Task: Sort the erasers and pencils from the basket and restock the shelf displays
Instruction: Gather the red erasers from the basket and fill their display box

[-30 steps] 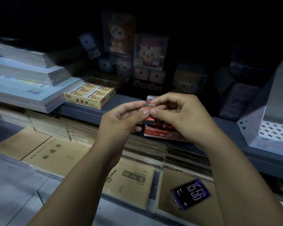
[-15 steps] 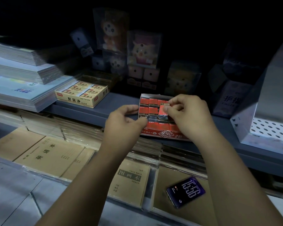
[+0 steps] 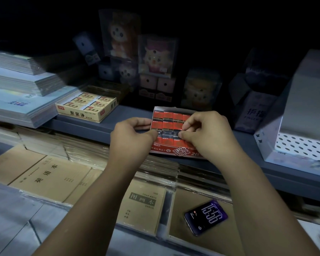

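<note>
The red 2B eraser box (image 3: 174, 150) lies at the front edge of the grey shelf (image 3: 92, 126), right of a yellow eraser box (image 3: 87, 108). The left hand (image 3: 133, 134) pinches its left rim. The right hand (image 3: 206, 132) has its fingers (image 3: 187, 124) curled narrow, pinching an eraser (image 3: 174, 134) in the middle row (the light is dim).

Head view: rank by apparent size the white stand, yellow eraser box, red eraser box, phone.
White stand
Red box and yellow box: about alike, red partly covered
Phone: smallest, though nearest the camera
</note>
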Available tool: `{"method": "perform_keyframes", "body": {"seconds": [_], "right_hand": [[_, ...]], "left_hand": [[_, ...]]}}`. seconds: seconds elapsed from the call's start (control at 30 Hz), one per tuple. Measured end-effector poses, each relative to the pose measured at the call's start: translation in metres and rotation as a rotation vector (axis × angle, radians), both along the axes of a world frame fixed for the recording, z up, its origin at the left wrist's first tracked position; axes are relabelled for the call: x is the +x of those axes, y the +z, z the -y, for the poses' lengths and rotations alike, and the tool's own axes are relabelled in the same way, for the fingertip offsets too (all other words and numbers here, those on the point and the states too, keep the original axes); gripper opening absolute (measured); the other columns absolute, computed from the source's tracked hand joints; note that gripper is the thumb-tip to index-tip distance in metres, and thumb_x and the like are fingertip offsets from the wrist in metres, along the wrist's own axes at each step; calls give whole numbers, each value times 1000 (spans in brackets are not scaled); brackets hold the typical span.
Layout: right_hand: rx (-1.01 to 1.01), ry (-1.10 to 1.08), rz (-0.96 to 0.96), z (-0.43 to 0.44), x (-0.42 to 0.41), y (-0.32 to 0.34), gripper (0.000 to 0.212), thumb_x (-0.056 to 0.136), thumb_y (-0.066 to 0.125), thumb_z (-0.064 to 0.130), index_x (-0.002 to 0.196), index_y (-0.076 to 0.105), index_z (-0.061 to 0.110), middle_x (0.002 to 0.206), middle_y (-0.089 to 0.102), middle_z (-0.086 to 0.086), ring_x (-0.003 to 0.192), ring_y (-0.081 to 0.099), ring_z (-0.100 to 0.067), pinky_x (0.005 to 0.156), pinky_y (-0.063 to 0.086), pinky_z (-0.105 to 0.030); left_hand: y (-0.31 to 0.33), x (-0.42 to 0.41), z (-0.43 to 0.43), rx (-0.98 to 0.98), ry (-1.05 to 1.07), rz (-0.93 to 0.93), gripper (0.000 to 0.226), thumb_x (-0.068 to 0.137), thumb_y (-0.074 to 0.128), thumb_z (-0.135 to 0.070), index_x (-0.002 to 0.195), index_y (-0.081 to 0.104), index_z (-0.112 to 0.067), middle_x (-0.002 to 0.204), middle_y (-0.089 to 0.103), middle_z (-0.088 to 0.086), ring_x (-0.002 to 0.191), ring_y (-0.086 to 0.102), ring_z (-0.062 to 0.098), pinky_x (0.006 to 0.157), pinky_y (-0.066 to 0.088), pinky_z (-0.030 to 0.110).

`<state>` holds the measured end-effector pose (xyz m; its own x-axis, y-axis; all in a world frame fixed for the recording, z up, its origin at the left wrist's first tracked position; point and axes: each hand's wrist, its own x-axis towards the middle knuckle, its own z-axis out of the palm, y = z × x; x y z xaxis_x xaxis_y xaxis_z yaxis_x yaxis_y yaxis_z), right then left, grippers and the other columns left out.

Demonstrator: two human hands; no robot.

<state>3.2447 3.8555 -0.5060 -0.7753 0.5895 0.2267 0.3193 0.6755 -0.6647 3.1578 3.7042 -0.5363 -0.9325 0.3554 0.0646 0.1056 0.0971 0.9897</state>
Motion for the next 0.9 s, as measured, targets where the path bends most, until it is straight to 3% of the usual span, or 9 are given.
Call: {"method": "perform_keyframes", "body": {"seconds": [0.17,0.33,0.43,0.53,0.6,0.73,0.9], "right_hand": [[37,15,-19,-3,5,1,3,88,79,21,90,78,22,87,66,13,79,61,-2,67,51,-16],[152,-23,-163,-12,17,-3,24,90,74,11,111,72,21,102,59,10,84,59,-3,70,45,-10],[162,-20,-214,-14,27,-5,25,91,74,15,115,71,21,111,62,9,96,61,-6,76,48,-10],[210,52,-175,-9,31,-2,25,92,73,22,117,72,21,112,63,12,99,57,-1,76,40,-1],[215,115,-128,-4,27,-2,28,93,71,25,120,71,20,115,63,13,102,56,-2,83,44,-8],[243,171,1,2,16,-6,33,96,66,29,128,69,20,128,63,9,117,57,-12,104,48,-35],[209,153,-18,3,16,-7,6,90,70,19,92,75,22,104,61,14,105,57,-11,96,51,-37]], "left_hand": [[1,1,-1,23,4,2,20,90,73,-12,108,72,-22,93,76,-7,74,72,1,47,47,12],[3,4,2,5,-38,-25,25,92,72,-14,116,68,-21,102,74,-7,86,74,9,74,62,32],[3,9,6,-20,-67,-87,28,94,69,-17,121,65,-22,100,74,-10,81,73,2,79,62,31],[1,13,9,0,-58,-78,29,95,69,-20,123,66,-22,95,76,-5,84,74,6,85,62,39],[-2,16,9,11,-53,-66,29,95,69,-21,124,66,-23,92,76,-2,83,74,5,84,61,39],[-4,20,8,39,-48,-65,26,97,67,-19,123,66,-23,90,74,-2,77,70,-4,69,54,24],[-7,18,5,30,-13,-64,27,97,67,-19,124,67,-24,90,75,1,79,72,3,73,59,30]]}}
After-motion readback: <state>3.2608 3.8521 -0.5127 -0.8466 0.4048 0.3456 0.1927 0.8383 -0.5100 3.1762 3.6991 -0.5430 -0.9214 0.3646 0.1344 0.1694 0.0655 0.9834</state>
